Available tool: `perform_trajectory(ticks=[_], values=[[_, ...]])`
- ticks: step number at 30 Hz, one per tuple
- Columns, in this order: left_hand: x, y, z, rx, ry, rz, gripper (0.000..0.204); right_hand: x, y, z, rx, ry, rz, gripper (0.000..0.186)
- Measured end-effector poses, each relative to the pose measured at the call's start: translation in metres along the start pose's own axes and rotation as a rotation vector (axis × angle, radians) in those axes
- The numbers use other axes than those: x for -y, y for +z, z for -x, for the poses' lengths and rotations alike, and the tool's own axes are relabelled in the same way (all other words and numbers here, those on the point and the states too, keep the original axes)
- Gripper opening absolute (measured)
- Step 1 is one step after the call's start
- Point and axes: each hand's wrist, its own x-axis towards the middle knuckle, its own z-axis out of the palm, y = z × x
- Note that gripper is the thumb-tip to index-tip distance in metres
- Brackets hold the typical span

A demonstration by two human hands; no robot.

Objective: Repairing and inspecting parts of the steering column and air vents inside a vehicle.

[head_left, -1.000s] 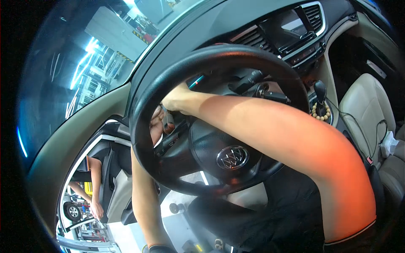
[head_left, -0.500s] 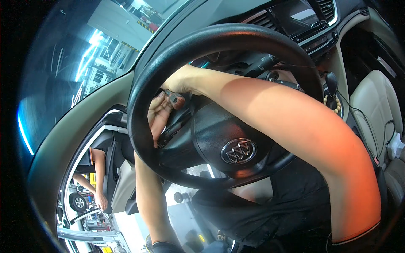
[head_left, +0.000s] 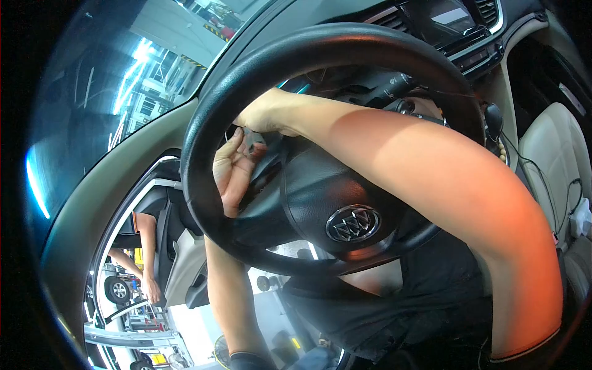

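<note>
A black steering wheel [head_left: 259, 65] stands in front of me, with its hub [head_left: 327, 197] in the middle. My left hand [head_left: 231, 169] comes up behind the left side of the rim, palm partly showing. Its thumb and fingers close around a small grey piece [head_left: 250, 139], blurred and too small to name. Across the wheel, my right forearm passes through the rim's opening. My right hand [head_left: 265, 114] meets the left one behind the upper left rim. The rim hides its fingers, so their grip cannot be made out.
A stalk [head_left: 391, 89] sticks out behind the wheel. The dashboard screen [head_left: 435, 21] and gear lever [head_left: 493, 120] lie to the right, beside a light seat [head_left: 549, 142] with a cable. At the left stands an open door [head_left: 185, 265], with another person's arm [head_left: 147, 253] beyond it.
The view has shifted slightly, with the wheel appearing a little higher. My left fingers have turned a little, and less of the grey piece shows. Both hands stay together behind the rim.
</note>
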Motion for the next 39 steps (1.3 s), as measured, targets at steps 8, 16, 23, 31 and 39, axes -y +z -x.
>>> perform_trajectory(ticks=[8,16,23,31,39], values=[[0.003,-0.001,0.005,-0.229,0.099,-0.059,0.023,0.004,0.002,0.011,0.022,0.057,-0.058,0.048],[0.0,-0.008,0.005,-0.173,0.066,-0.016,0.022,0.005,0.005,0.01,-0.07,-0.073,0.158,0.042],[-0.007,-0.016,0.008,-0.055,0.021,-0.088,0.022,0.003,0.006,0.004,-0.017,-0.058,0.147,0.045],[0.003,-0.022,0.004,-0.07,0.045,0.025,0.021,0.015,-0.007,0.025,-0.005,-0.032,0.076,0.041],[0.01,-0.016,-0.003,-0.081,0.09,-0.046,0.022,0.011,-0.008,0.023,0.074,-0.009,0.175,0.034]])
